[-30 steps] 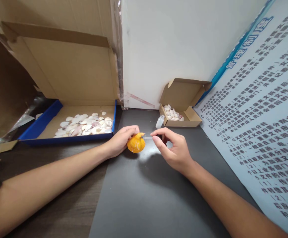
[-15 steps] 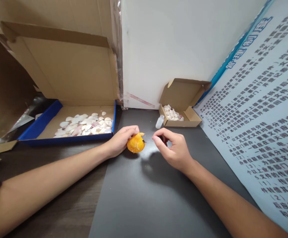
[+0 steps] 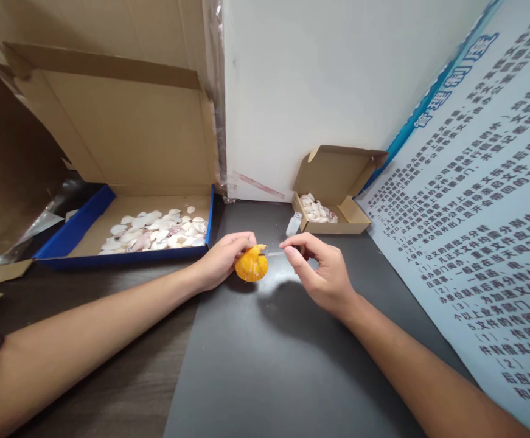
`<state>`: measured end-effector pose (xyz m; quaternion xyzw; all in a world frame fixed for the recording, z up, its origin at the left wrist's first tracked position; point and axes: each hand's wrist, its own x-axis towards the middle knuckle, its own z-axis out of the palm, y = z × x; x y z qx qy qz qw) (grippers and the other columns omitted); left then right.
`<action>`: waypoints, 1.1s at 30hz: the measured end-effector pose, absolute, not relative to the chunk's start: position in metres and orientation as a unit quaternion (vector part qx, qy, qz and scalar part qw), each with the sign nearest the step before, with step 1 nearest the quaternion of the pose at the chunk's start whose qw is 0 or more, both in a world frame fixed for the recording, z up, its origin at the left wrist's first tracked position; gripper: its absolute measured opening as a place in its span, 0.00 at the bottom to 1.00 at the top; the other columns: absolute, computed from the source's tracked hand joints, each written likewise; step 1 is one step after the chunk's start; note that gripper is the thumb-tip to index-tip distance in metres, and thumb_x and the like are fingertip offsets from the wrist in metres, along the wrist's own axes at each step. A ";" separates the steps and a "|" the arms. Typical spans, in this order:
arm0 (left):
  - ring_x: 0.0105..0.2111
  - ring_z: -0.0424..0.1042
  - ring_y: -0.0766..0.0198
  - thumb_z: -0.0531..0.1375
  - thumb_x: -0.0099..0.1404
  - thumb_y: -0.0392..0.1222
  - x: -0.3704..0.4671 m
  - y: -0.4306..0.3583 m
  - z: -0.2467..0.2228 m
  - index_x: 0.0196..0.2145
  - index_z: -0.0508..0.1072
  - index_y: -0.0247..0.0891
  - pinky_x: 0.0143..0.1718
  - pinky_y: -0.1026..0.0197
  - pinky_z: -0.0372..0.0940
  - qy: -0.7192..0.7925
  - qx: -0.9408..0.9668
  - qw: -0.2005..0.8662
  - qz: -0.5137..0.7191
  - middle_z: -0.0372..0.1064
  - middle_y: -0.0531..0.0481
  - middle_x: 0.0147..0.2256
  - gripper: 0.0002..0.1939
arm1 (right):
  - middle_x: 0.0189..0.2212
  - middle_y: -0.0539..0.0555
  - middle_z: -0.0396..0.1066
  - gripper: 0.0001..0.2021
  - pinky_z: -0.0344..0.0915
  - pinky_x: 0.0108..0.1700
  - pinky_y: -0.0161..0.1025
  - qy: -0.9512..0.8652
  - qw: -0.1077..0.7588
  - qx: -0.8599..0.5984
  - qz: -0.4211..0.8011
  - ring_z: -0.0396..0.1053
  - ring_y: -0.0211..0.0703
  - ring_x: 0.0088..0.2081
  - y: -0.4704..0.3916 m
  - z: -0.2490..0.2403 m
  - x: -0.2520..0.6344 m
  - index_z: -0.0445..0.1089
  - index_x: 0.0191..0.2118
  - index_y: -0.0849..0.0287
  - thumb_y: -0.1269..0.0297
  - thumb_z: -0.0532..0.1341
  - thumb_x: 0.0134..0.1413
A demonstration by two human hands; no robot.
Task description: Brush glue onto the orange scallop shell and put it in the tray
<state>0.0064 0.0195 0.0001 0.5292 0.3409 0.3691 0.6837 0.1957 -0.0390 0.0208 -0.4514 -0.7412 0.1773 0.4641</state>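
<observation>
An orange-yellow scallop shell (image 3: pixel 252 264) with pale marks and a small dark spot near its top is held by its left edge in my left hand (image 3: pixel 226 258). The hand is closed, thumb over the shell's rim. To the right, apart from the shell, is my right hand (image 3: pixel 320 267). Its thumb and index fingertips are close together, the other fingers curled under. A faint pale streak shows between shell and fingertips; whether the fingers hold something fine I cannot make out. Just behind this hand a small clear bottle (image 3: pixel 294 224) stands tilted in view.
A blue-edged cardboard box (image 3: pixel 123 260) at left holds many pale shells (image 3: pixel 159 231). A smaller open carton (image 3: pixel 338 227) at back right holds more shells (image 3: pixel 317 210). A white panel (image 3: pixel 265 109) rises behind; a printed poster (image 3: pixel 488 243) lines the right side of the grey mat (image 3: pixel 265 365).
The scallop shell has turned and shifted slightly right in my left hand. The thumb of my right hand has drawn back a little from its index fingertip.
</observation>
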 end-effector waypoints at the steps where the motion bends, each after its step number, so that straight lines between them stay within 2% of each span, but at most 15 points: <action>1: 0.20 0.50 0.71 0.57 0.58 0.41 0.006 0.019 0.000 0.20 0.58 0.37 0.22 0.66 0.47 0.342 0.528 0.685 0.368 0.51 0.58 0.19 0.14 | 0.25 0.48 0.68 0.06 0.60 0.28 0.33 -0.742 0.464 -0.450 0.178 0.60 0.34 0.23 -0.039 0.021 0.196 0.71 0.36 0.57 0.64 0.57 0.61; 6: 0.20 0.50 0.71 0.58 0.58 0.42 0.006 0.018 0.000 0.20 0.58 0.37 0.22 0.66 0.47 0.337 0.521 0.695 0.364 0.52 0.58 0.19 0.13 | 0.19 0.46 0.60 0.08 0.57 0.25 0.33 -0.763 0.420 -0.454 0.187 0.56 0.34 0.22 -0.040 0.021 0.195 0.68 0.27 0.58 0.67 0.58 0.58; 11: 0.20 0.51 0.71 0.58 0.58 0.41 0.006 0.018 0.000 0.20 0.58 0.37 0.22 0.66 0.47 0.343 0.522 0.691 0.365 0.52 0.58 0.19 0.13 | 0.24 0.48 0.67 0.06 0.59 0.27 0.32 -0.747 0.462 -0.442 0.182 0.59 0.34 0.23 -0.040 0.020 0.194 0.71 0.36 0.58 0.65 0.58 0.60; 16: 0.20 0.50 0.72 0.58 0.58 0.41 0.006 0.019 -0.001 0.20 0.58 0.37 0.22 0.67 0.47 0.334 0.521 0.695 0.366 0.51 0.58 0.19 0.13 | 0.19 0.46 0.61 0.09 0.56 0.25 0.32 -0.768 0.418 -0.448 0.186 0.56 0.33 0.21 -0.040 0.021 0.195 0.68 0.27 0.58 0.68 0.58 0.58; 21: 0.20 0.51 0.72 0.58 0.58 0.42 0.006 0.019 -0.001 0.20 0.59 0.37 0.22 0.67 0.47 0.336 0.522 0.694 0.365 0.53 0.58 0.19 0.14 | 0.25 0.48 0.67 0.06 0.59 0.28 0.32 -0.742 0.470 -0.444 0.178 0.60 0.33 0.23 -0.039 0.020 0.195 0.71 0.36 0.58 0.65 0.57 0.61; 26: 0.19 0.50 0.72 0.58 0.58 0.42 0.006 0.019 0.000 0.20 0.59 0.37 0.21 0.67 0.47 0.334 0.516 0.700 0.365 0.51 0.59 0.18 0.14 | 0.20 0.46 0.62 0.08 0.57 0.26 0.32 -0.767 0.417 -0.452 0.183 0.57 0.34 0.22 -0.040 0.020 0.196 0.68 0.28 0.58 0.68 0.57 0.59; 31: 0.20 0.52 0.71 0.58 0.57 0.42 0.006 0.018 0.000 0.21 0.59 0.37 0.22 0.67 0.47 0.341 0.518 0.697 0.361 0.53 0.58 0.19 0.13 | 0.25 0.48 0.67 0.06 0.59 0.28 0.32 -0.747 0.463 -0.445 0.173 0.60 0.33 0.23 -0.040 0.019 0.195 0.71 0.36 0.58 0.65 0.58 0.61; 33: 0.20 0.52 0.71 0.58 0.57 0.42 0.006 0.018 0.000 0.21 0.59 0.37 0.22 0.67 0.48 0.342 0.518 0.696 0.362 0.54 0.57 0.19 0.13 | 0.23 0.47 0.66 0.05 0.59 0.27 0.32 -0.755 0.448 -0.445 0.177 0.59 0.33 0.23 -0.040 0.020 0.194 0.71 0.34 0.58 0.66 0.58 0.60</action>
